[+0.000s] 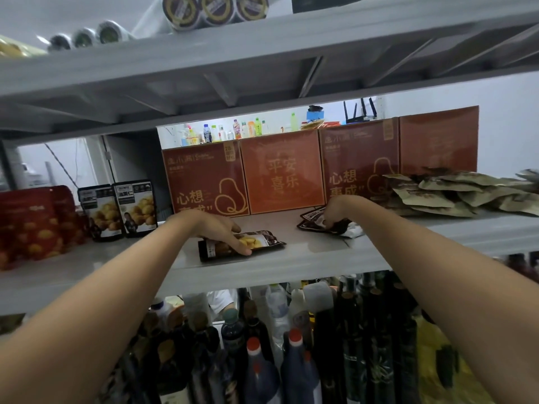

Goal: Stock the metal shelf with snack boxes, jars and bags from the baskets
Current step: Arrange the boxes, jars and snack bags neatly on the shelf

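Red boxes (283,173) already stand on the shelf (309,252). In front of them the left hand (224,231) lays straight fingers on a flat bag (262,242), and the right hand (335,211) curls round dark bags (313,221). These probably still need arranging.

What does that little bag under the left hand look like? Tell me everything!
The bag is a small, shiny, dark brown pouch with a picture of yellow nuts on its front. It lies flat near the front of the grey metal shelf. The left hand lies across its middle, fingers reaching its near edge. Nothing else touches it.
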